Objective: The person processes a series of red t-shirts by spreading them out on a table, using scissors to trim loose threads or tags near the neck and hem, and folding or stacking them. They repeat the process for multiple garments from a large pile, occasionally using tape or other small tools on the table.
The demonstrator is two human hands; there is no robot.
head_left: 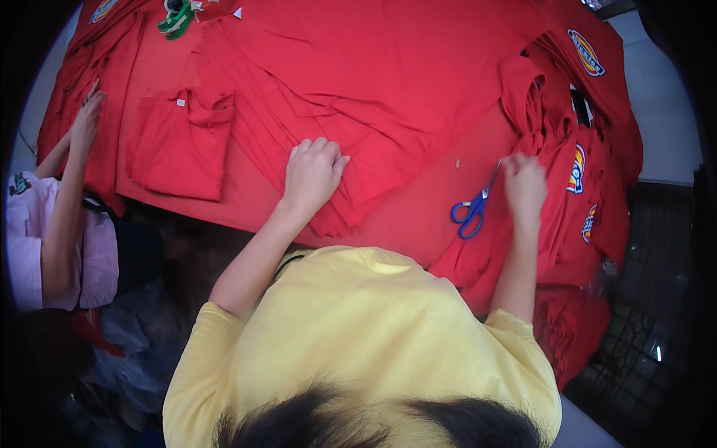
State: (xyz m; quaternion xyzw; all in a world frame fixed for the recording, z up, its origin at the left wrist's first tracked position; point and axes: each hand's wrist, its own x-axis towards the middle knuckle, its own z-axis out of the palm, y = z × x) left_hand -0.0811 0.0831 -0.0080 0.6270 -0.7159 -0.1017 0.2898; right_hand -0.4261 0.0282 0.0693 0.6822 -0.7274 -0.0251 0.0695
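A large red garment (358,67) lies spread over the middle of the table. My left hand (314,173) is closed on its near part, knuckles up and fingers curled into the cloth. To the right, my right hand (525,181) is slightly blurred, with its fingers curled in. Whatever it may hold is hidden. It is beside the tips of a pair of scissors (470,211) with blue handles, which lie on the table. Just past it is a heap of red garments (549,142), some with a colourful oval patch.
A folded red garment (183,145) rests left of centre on the red tabletop (246,213). A small green tool (175,22) lies at the far left. Another person (67,239) stands at the left edge, a hand (87,123) on more red cloth. Red fabric hangs at the right edge.
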